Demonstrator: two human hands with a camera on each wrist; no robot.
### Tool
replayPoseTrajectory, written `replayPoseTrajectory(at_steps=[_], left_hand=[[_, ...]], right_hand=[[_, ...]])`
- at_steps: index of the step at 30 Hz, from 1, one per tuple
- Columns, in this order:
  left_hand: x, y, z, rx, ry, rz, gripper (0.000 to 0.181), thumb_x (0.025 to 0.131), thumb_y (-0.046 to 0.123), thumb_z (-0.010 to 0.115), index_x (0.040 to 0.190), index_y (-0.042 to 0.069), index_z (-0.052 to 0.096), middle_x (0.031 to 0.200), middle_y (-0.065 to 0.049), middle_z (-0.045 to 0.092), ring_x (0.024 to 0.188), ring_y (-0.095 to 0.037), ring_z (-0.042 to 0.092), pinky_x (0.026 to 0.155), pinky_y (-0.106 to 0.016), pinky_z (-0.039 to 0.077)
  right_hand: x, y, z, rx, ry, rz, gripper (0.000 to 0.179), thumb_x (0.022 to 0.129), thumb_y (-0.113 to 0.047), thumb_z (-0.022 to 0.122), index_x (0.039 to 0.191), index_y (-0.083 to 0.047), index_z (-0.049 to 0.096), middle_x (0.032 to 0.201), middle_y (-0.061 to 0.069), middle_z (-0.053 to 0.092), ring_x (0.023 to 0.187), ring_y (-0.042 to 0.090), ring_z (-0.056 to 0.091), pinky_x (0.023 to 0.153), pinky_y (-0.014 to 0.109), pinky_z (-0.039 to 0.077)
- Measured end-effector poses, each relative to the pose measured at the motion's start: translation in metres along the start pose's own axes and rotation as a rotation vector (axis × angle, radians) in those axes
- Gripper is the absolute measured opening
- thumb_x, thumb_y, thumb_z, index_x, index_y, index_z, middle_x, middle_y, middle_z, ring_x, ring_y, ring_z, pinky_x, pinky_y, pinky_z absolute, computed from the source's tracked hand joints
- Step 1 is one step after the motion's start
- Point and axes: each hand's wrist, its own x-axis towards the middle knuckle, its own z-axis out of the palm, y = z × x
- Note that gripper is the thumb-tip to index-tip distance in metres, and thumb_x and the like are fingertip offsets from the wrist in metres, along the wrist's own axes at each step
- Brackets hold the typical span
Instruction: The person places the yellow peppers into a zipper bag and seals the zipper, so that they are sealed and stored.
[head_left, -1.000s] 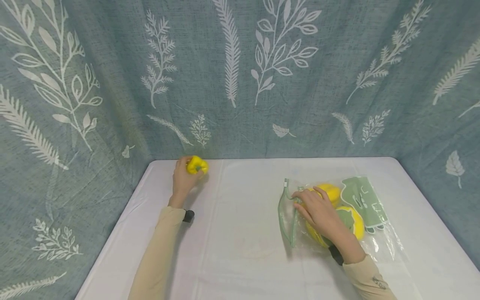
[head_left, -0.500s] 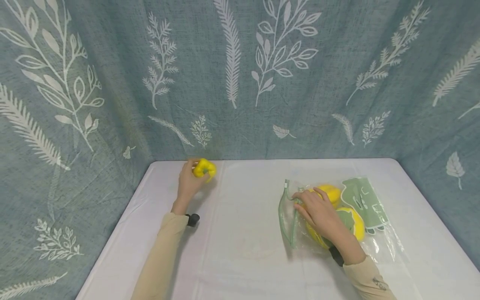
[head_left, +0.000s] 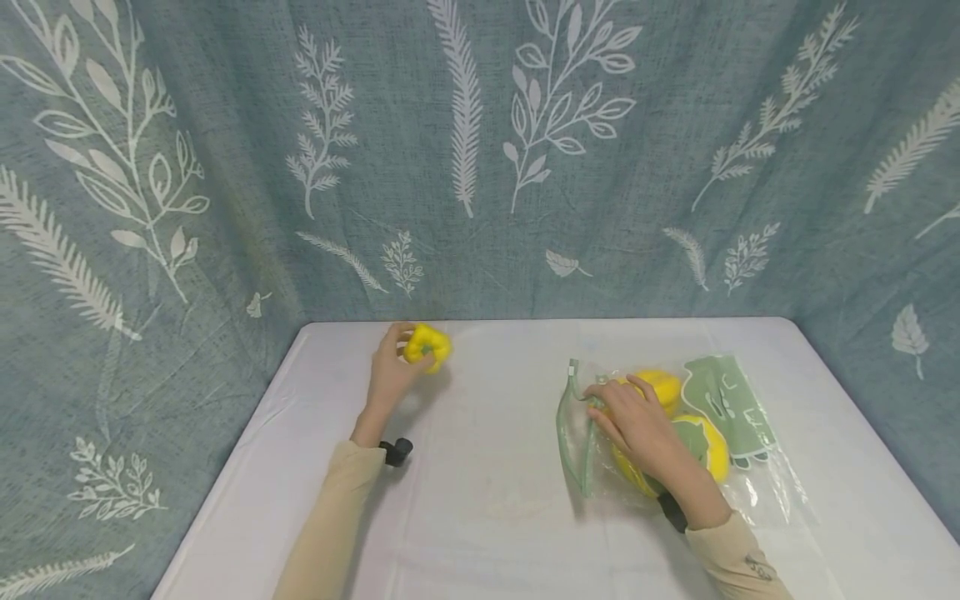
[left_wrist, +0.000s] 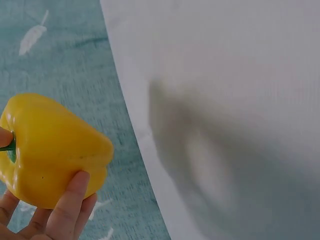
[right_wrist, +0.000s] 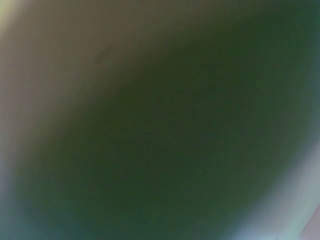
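Note:
My left hand [head_left: 393, 371] grips a yellow bell pepper [head_left: 428, 347] near the table's far edge. The left wrist view shows this pepper [left_wrist: 60, 150] between thumb and fingers, the thumb at its green stem; a shadow falls on the white cloth. To the right lies a clear zip bag [head_left: 574, 433] with green edging and a green printed figure, its mouth gaping leftward. Several yellow rounded things [head_left: 658, 387] show inside it. My right hand [head_left: 643, 429] lies over the bag, thumb and fingers pinching its edge by the mouth. The right wrist view is dark green blur.
A white cloth [head_left: 495, 467] covers the table. Behind it and along both sides hangs a blue-green curtain [head_left: 480, 250] with pale leaf prints. A black wrist camera [head_left: 397, 452] sits on my left wrist.
My left hand has moved right and slightly toward me, carrying the bell pepper. My right hand and the bag have stayed in place.

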Motion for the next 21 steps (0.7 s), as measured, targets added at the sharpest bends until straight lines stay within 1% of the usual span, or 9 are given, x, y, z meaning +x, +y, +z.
replayPoseTrajectory(at_steps=[4, 10, 15, 19, 21], left_hand=[[-0.008, 0.007, 0.005, -0.048, -0.02, 0.004, 0.049, 0.079, 0.015, 0.071, 0.122, 0.009, 0.05, 0.122, -0.012, 0.054, 0.115, -0.03, 0.048, 0.099, -0.046, 0.041], [-0.016, 0.013, 0.014, -0.077, -0.066, 0.016, 0.048, 0.079, 0.014, 0.07, 0.123, 0.011, 0.049, 0.122, -0.012, 0.054, 0.114, -0.029, 0.048, 0.099, -0.046, 0.042], [-0.023, 0.017, 0.02, -0.118, -0.086, 0.023, 0.048, 0.079, 0.013, 0.07, 0.122, 0.011, 0.049, 0.122, -0.013, 0.054, 0.114, -0.03, 0.049, 0.099, -0.046, 0.042], [-0.029, 0.021, 0.027, -0.13, -0.096, 0.019, 0.049, 0.079, 0.012, 0.071, 0.123, 0.01, 0.048, 0.122, -0.014, 0.054, 0.114, -0.032, 0.049, 0.098, -0.046, 0.043], [-0.033, 0.023, 0.03, -0.134, -0.105, 0.007, 0.049, 0.079, 0.012, 0.071, 0.123, 0.011, 0.049, 0.122, -0.014, 0.054, 0.115, -0.032, 0.049, 0.098, -0.046, 0.043]], right_hand=[[0.0, 0.0, 0.001, -0.003, 0.0, 0.001, 0.023, 0.093, -0.027, 0.054, 0.113, -0.016, 0.055, 0.101, -0.001, 0.06, 0.099, 0.017, 0.055, 0.104, 0.052, 0.027], [0.0, 0.0, 0.0, 0.0, -0.007, 0.006, 0.023, 0.094, -0.027, 0.054, 0.114, -0.016, 0.055, 0.101, -0.001, 0.06, 0.099, 0.017, 0.055, 0.105, 0.051, 0.026], [0.0, -0.001, -0.001, 0.0, -0.009, 0.006, 0.023, 0.093, -0.027, 0.054, 0.114, -0.016, 0.055, 0.101, -0.001, 0.06, 0.098, 0.017, 0.055, 0.105, 0.051, 0.026], [0.0, -0.001, -0.001, -0.003, -0.003, 0.002, 0.023, 0.093, -0.026, 0.054, 0.114, -0.016, 0.055, 0.1, -0.001, 0.06, 0.097, 0.016, 0.055, 0.105, 0.051, 0.027], [0.0, -0.001, -0.001, -0.002, 0.0, 0.0, 0.023, 0.093, -0.026, 0.054, 0.114, -0.016, 0.055, 0.1, -0.001, 0.06, 0.098, 0.016, 0.055, 0.104, 0.051, 0.027]])
